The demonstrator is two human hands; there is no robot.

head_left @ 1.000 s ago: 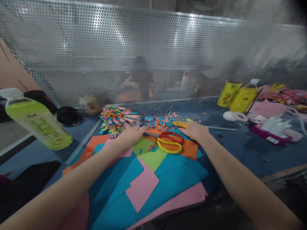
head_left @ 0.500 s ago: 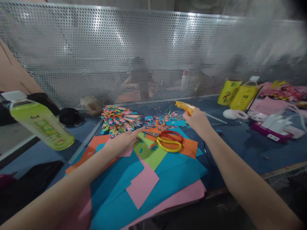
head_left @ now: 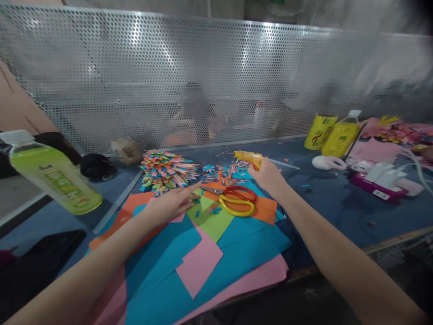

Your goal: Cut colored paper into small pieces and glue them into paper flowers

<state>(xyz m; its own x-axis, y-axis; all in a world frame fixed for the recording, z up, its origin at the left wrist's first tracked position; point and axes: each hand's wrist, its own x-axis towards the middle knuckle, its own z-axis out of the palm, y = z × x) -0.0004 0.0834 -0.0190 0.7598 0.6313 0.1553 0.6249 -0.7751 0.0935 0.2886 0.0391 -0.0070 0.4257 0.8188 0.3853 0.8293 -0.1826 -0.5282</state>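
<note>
My right hand (head_left: 269,174) is wrapped round a yellow glue gun (head_left: 248,158), whose nozzle points left over small paper scraps. My left hand (head_left: 174,203) is beside the fringed, many-coloured paper piece (head_left: 165,169), its index finger stretched toward the scissors' tips; whether it pinches anything small I cannot make out. Scissors with one red and one yellow handle (head_left: 238,201) lie slightly apart on orange and green paper. Under them spread large blue sheets (head_left: 237,253), a green sheet (head_left: 209,216) and a pink piece (head_left: 201,268).
A green drink bottle (head_left: 54,176) and a dark round object (head_left: 95,166) are at left. Yellow bottles (head_left: 341,135), a white object (head_left: 328,162) and a purple power strip (head_left: 379,187) stand right. A perforated metal screen (head_left: 135,81) runs behind; a person shows through it.
My right hand has moved left and slightly down with the glue gun, bringing its nozzle nearer the scraps. The fingers of my left hand have shifted a little.
</note>
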